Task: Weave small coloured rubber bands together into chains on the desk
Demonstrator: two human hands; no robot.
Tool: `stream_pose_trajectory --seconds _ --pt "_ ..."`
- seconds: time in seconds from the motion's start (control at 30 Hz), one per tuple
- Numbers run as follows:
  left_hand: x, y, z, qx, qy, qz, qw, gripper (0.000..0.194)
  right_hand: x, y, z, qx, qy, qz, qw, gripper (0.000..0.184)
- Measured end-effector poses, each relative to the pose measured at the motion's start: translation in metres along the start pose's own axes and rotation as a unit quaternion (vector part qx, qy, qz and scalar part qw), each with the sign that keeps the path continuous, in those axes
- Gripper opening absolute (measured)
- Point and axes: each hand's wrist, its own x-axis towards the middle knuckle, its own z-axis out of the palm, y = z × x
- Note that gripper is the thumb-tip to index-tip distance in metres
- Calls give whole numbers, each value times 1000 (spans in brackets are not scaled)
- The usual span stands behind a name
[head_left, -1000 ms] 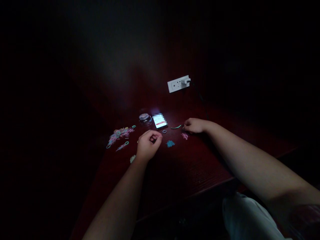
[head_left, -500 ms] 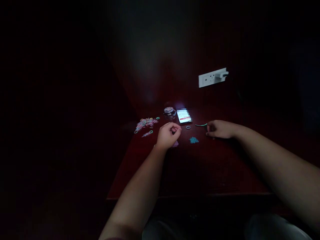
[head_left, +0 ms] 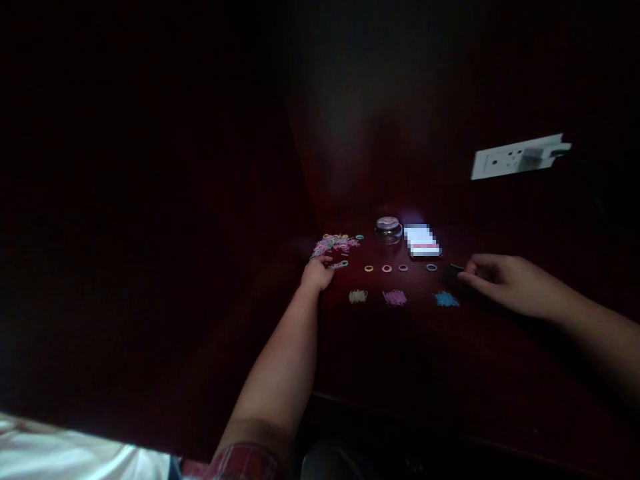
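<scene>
My left hand (head_left: 318, 274) reaches to the near edge of a loose pile of mixed-colour rubber bands (head_left: 336, 245), fingers apart. A few more bands with a green ring (head_left: 345, 263) lie beside its fingertips. Over on the right, my right hand (head_left: 505, 280) is closed in a pinch at a thin green band (head_left: 457, 266), whose outer part sticks out past the fingertips. Between the hands stands a row of single rings: a yellow ring (head_left: 369, 269), a pink ring (head_left: 387, 269), a purple ring (head_left: 403, 268) and a blue ring (head_left: 431, 267).
Nearer me lie sorted heaps: yellowish bands (head_left: 358, 297), purple bands (head_left: 395, 298) and blue bands (head_left: 447, 299). Behind the rings are a lidded clear jar (head_left: 389, 230) and a lit phone (head_left: 423, 241). A wall socket (head_left: 517, 157) holds a plug. The room is dark.
My left hand has moved left from above the purple heap to the mixed pile, uncovering the rings and the yellowish heap. The view has swung left. My right hand stays by the green band.
</scene>
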Motion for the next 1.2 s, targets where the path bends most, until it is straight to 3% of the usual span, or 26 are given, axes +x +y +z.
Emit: stream_pose_trajectory --seconds 0.23,0.5,0.7,0.8,1.0,1.2 --pt "3 1 0 12 -18 -47 999 7 2 9 6 30 -27 -5 999 39" --pt "4 -4 1 -10 14 -40 999 8 1 9 7 48 -23 1 999 38" --pt "0 3 -9 -32 62 -43 997 13 1 9 7 46 -23 -6 999 38" --pt "-1 8 -10 -111 73 -32 991 13 0 7 6 53 -25 -11 998 40" --pt "-4 29 8 -300 -12 55 952 23 -3 -1 9 48 0 -35 998 39" --pt "-32 64 17 -423 -80 121 894 32 -4 -16 14 45 30 -91 994 29"
